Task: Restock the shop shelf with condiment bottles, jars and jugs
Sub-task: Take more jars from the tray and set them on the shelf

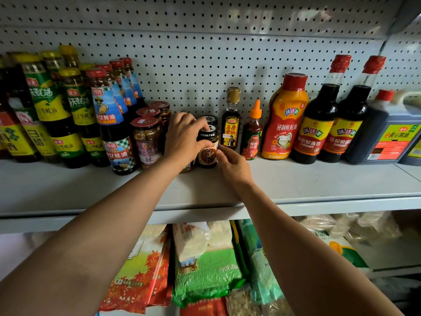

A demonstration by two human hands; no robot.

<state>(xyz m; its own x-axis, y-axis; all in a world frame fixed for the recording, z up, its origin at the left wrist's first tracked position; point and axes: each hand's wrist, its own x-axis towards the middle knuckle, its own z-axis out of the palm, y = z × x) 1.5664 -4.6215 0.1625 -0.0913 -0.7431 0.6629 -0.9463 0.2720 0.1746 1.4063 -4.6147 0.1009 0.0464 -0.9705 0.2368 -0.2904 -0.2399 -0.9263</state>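
While left hand (pixel 184 137) grips jar (pixel 207 149), right hand (pixel 232 166) touches it.

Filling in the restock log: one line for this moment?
step: placing black-lidded jar | left hand: grips it | right hand: fingers at label | shelf: jar standing

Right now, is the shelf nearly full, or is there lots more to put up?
Many bottles, jars and a jug already stand along the shelf. In hand: the left hand grips a black-lidded jar while the right hand touches its label. Bare space remains in front; no waiting stock is in view.
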